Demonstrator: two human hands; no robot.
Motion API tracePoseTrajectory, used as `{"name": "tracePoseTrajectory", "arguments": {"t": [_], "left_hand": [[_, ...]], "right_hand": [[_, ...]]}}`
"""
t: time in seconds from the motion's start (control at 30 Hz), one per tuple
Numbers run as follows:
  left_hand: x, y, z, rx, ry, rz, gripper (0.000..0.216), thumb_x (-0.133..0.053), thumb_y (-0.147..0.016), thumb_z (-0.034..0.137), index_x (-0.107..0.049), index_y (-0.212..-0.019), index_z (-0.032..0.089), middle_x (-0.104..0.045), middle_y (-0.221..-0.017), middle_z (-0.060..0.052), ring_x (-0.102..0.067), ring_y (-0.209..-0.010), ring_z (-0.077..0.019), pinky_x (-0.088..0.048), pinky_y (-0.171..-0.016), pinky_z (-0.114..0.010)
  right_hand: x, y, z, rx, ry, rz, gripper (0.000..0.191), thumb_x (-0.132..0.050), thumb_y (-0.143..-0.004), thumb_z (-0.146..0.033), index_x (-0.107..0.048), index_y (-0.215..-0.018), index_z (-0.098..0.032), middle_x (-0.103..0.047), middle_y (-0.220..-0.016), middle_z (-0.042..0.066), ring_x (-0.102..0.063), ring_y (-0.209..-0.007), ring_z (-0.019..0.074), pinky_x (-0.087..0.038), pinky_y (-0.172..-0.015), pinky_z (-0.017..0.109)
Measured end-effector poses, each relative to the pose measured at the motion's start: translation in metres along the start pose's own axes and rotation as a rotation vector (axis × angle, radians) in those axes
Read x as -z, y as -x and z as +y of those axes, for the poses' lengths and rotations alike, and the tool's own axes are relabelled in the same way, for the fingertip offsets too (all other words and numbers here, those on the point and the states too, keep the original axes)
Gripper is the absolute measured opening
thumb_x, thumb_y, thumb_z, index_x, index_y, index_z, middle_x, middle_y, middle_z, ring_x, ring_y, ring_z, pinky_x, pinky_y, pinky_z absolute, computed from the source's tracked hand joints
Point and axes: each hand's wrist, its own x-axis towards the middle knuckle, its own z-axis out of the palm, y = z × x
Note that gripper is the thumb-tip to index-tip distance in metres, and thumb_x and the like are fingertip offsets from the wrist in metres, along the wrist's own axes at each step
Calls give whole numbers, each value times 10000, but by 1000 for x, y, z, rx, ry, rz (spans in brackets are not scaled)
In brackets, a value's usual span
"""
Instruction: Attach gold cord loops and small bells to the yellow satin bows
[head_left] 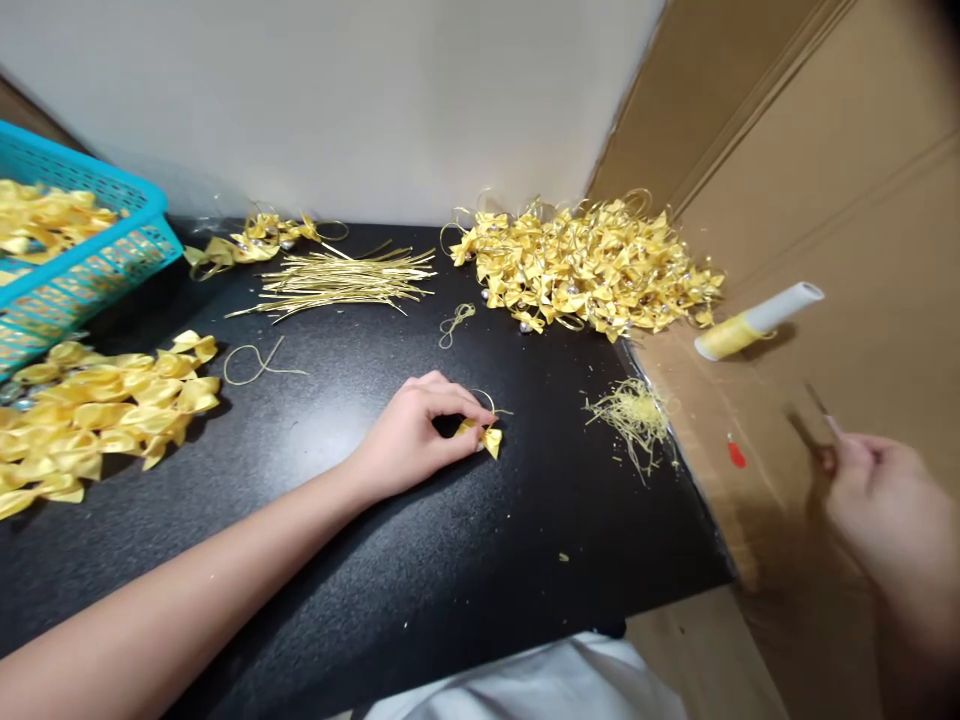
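My left hand (435, 425) rests over the black table, thumb and fingers pinched on a small yellow ribbon bow (492, 441). A thin cord loop stands up from this bow, with its ends at the fingertips. Off to the right, my right hand (889, 510) is closed on a slim pointed metal tool (819, 402), held above the cardboard. Motion blurs that hand, and the tool's exact kind cannot be made out. Between the hands lies a tangle of short yellow thread scraps (634, 415).
Finished-looking looped bows (585, 265) are heaped at the back right. Gold cords (345, 280) lie in a bundle. Loose bows (112, 410) sit beside a turquoise basket (142, 195). A white tube wound with yellow (757, 322) and a small red piece (736, 452) lie on the cardboard (862, 250).
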Motion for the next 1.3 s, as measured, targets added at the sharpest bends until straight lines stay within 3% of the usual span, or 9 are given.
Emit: {"name": "tracePoseTrajectory", "arguments": {"t": [0.07,0.13,0.17,0.27,0.33,0.4,0.6,1.13,1.3], "left_hand": [[-1,0,0,2,4,-3,90,-680,-796,231,-762,-831,245,-773,-851,-5,-672,-780,-170,-480,-789,-333],[-1,0,0,5,3,-6,103,-676,-797,223,-765,-842,247,-776,-857,-3,-674,-783,-168,-482,-796,-335],[-1,0,0,10,4,-5,105,-676,-795,221,-767,-841,248,-777,-857,-3,-676,-783,-168,-484,-797,-337],[0,0,1,29,13,-10,110,-679,-792,227,-771,-845,253,-779,-868,-8,-681,-790,-176,-490,-803,-346],[1,1,1,30,21,-13,114,-681,-792,233,-772,-858,255,-779,-884,-13,-682,-799,-181,-493,-809,-351],[2,1,1,26,22,-15,120,-683,-790,233,-771,-870,254,-779,-893,-15,-680,-805,-185,-493,-808,-355],[2,3,0,13,10,-27,160,-683,-790,208,-766,-920,251,-774,-917,-14,-666,-822,-183,-487,-815,-357],[0,3,1,19,25,-18,153,-700,-786,209,-766,-917,252,-771,-923,2,-661,-824,-172,-481,-813,-344],[1,3,0,7,26,-19,166,-701,-787,240,-753,-945,244,-767,-940,-10,-658,-840,-183,-481,-815,-355]], "right_hand": [[8,16,-14,5,-87,31,413,-359,-856,-659,-630,-901,-350,-645,-811,205,-634,-743,332,-382,-601,530],[11,40,-47,67,-284,-18,371,-409,-864,-642,-636,-942,-359,-675,-858,176,-637,-731,282,-427,-630,495],[11,53,-69,127,-333,-93,360,-428,-856,-635,-656,-866,-356,-697,-844,161,-643,-709,258,-449,-634,469],[-2,93,-139,468,-363,-556,369,-415,-915,-505,-677,-837,-258,-733,-854,86,-676,-739,238,-496,-619,372],[-16,112,-172,591,-394,-655,352,-394,-945,-417,-646,-790,-225,-711,-726,41,-634,-601,175,-446,-545,292],[-30,123,-188,664,-361,-651,350,-391,-960,-388,-613,-759,-207,-683,-672,24,-595,-551,146,-398,-524,263],[-43,127,-188,703,-226,-573,347,-400,-972,-381,-613,-765,-202,-672,-670,14,-597,-581,150,-346,-554,260],[-47,123,-200,728,-237,-563,342,-453,-953,-354,-574,-674,-197,-624,-603,9,-526,-525,126,-321,-557,250],[-32,120,-191,638,-293,-670,351,-406,-964,-383,-575,-706,-215,-633,-615,-6,-560,-538,133,-342,-536,243]]}}
